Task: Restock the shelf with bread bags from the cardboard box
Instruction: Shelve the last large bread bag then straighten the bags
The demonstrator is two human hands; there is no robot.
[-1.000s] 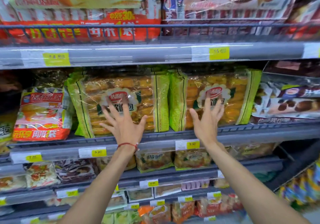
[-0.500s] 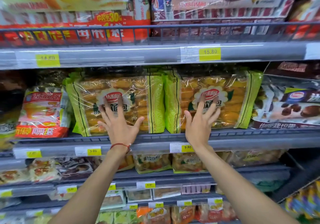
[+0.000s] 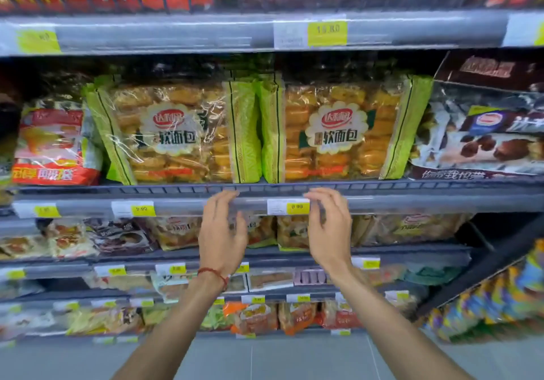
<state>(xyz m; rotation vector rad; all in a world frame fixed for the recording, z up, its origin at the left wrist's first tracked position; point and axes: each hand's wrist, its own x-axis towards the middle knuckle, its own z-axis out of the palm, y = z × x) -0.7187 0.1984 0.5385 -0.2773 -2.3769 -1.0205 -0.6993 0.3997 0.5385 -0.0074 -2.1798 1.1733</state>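
Both hands withdrawn off bread bags | left hand (image 3: 222, 234), right hand (image 3: 329, 232) loosely open, apparently empty, blurred | left bread bag (image 3: 176, 133), right bread bag (image 3: 338, 132) upright on shelf (image 3: 412, 194)

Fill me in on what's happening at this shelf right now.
A person is restocking bread. Two green-edged bags of soft bread, the left bag and the right bag, stand upright side by side on the shelf. The left hand and right hand are both empty, fingers loosely curled, in front of the shelf edge just below the bags, touching neither. No cardboard box is in view.
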